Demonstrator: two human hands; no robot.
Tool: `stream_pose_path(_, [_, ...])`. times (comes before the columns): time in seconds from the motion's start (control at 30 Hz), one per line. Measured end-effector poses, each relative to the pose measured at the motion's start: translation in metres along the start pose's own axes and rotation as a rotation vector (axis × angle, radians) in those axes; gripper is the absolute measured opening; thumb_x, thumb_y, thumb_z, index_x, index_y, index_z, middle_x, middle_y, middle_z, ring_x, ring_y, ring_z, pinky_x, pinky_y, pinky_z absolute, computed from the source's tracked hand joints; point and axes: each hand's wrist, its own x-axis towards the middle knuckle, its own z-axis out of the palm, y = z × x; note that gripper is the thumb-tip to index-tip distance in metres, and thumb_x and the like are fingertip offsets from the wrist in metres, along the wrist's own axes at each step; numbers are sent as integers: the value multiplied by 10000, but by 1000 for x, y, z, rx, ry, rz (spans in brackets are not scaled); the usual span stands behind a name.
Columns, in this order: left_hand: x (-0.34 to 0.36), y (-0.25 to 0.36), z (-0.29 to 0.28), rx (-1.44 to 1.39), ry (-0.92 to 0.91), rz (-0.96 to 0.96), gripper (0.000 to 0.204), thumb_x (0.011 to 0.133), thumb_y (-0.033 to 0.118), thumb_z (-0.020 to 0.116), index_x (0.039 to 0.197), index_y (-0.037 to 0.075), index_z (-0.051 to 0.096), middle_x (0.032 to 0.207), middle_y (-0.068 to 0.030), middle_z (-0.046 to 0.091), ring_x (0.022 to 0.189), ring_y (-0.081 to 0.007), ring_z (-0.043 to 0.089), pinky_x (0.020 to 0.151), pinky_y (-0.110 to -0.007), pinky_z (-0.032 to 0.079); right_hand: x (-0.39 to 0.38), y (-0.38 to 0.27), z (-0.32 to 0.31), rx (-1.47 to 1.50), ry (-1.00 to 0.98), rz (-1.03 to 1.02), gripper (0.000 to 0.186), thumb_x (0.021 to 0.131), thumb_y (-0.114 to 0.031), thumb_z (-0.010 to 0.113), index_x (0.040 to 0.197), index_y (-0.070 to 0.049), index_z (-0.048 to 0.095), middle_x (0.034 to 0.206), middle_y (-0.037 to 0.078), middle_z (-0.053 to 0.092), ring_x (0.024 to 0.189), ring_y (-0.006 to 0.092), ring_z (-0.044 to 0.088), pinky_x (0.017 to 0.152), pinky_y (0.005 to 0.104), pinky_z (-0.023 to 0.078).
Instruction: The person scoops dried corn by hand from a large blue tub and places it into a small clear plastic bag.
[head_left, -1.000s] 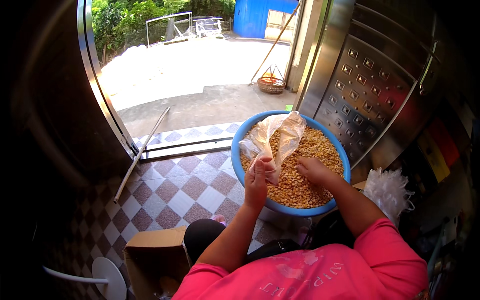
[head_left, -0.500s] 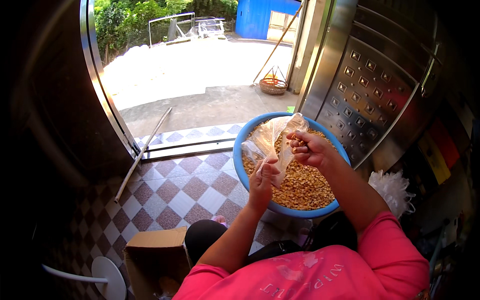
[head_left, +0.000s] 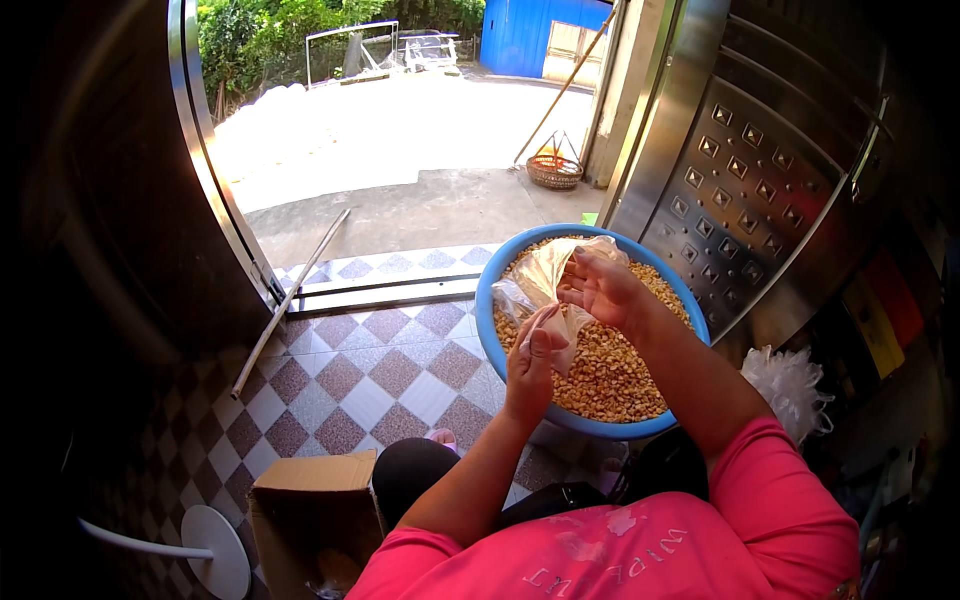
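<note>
A round blue tub (head_left: pixel 487 345) full of yellow-brown kernels (head_left: pixel 625 385), which look like dried corn, stands in front of my knees. Above the kernels spreads a thin clear plastic bag (head_left: pixel 540 272). My left hand (head_left: pixel 530 368) is closed on the bag's near edge, its thumb upward. At the bag's mouth is my right hand (head_left: pixel 605 290), palm turned toward the bag and fingers loosely stretched out. No kernels show in its fingers, though the bag hides part of them.
An open cardboard box (head_left: pixel 315 475) stands by my left knee, near a white round base (head_left: pixel 215 550). A pole (head_left: pixel 290 300) lies across the threshold. Crumpled clear plastic bags (head_left: pixel 785 385) sit at right. Outside is a wicker basket (head_left: pixel 555 172); a metal door (head_left: pixel 740 190) stands at right.
My right hand, closed over a few kernels before, has turned toward the bag and opened its fingers. My left hand stays on the bag's edge. The whole view has shifted slightly.
</note>
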Motion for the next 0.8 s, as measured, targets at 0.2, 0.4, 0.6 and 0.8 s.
stream_pose_path(0.2, [-2, 12, 6, -38, 8, -78, 453, 971, 328, 307, 1223, -23, 444, 982, -76, 548, 880, -119, 516, 776, -241, 435, -26, -7, -6, -216, -37, -20, 267, 900, -245, 487, 1094, -62, 508, 1130, 100, 515, 1088, 191, 458, 863, 402, 412])
stream_pose_path(0.4, [0, 5, 4, -127, 42, -88, 437, 962, 343, 335, 1237, 18, 430, 780, -50, 551, 564, -88, 504, 514, -202, 424, -48, -16, -33, -296, 44, -263, 149, 884, -179, 514, 887, -52, 589, 788, 37, 608, 634, 108, 575, 575, 233, 465])
stream_pose_path(0.6, [2, 12, 7, -114, 28, -86, 422, 967, 321, 324, 1244, 19, 421, 773, -41, 543, 563, -85, 506, 511, -203, 430, -80, -2, -68, -1185, 55, -196, 225, 826, -216, 586, 926, -14, 585, 765, 81, 616, 696, 164, 599, 618, 287, 479])
stream_pose_path(0.8, [0, 3, 1, -111, 10, -91, 431, 968, 322, 315, 1253, 14, 413, 768, -42, 545, 589, -86, 521, 517, -198, 433, -92, 23, -52, -1598, 4, -182, 493, 769, -310, 624, 1171, -62, 483, 1146, 205, 504, 1029, 346, 519, 879, 399, 416])
